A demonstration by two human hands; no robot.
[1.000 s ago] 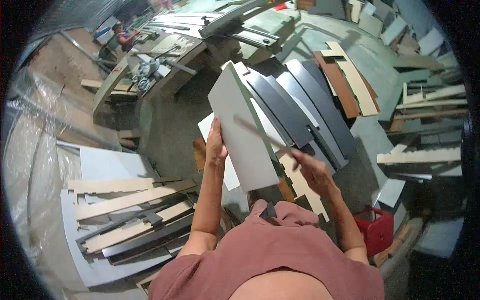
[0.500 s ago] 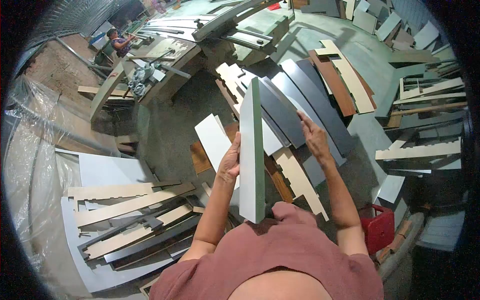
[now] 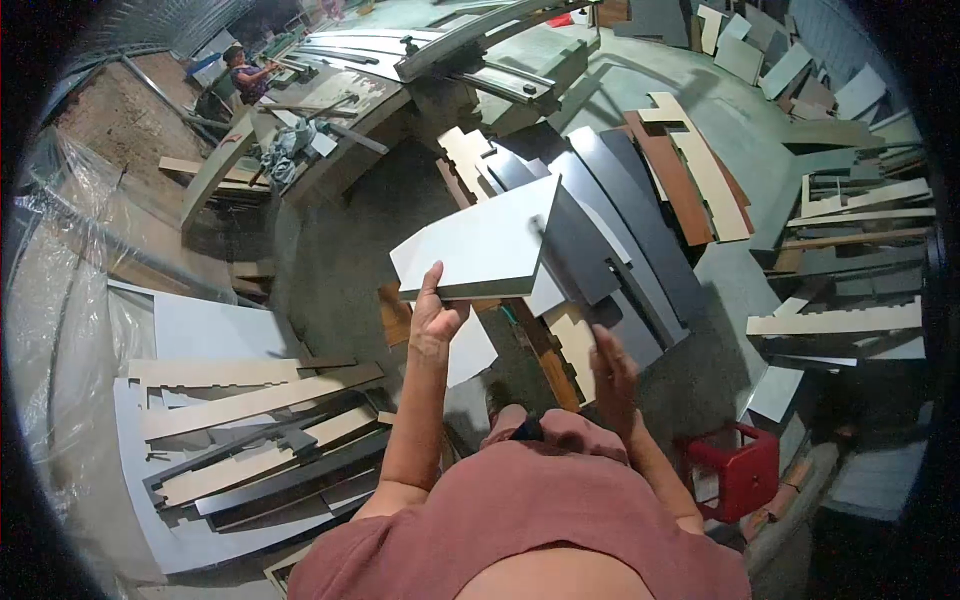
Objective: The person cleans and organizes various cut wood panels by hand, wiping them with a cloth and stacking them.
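Left hand (image 3: 435,320) is gripping white panel (image 3: 480,245), tipped flat from edge-up; right hand (image 3: 610,375) is hanging open, empty.

The board (image 3: 480,245), on edge half a second ago, has swung round to lie nearly flat, pale broad face up. The left grip (image 3: 432,322) has shifted to its near edge and now carries it alone. The right grip (image 3: 607,372) has let go and dropped back towards the body, fingers spread. The thin strip it held a second ago is gone.
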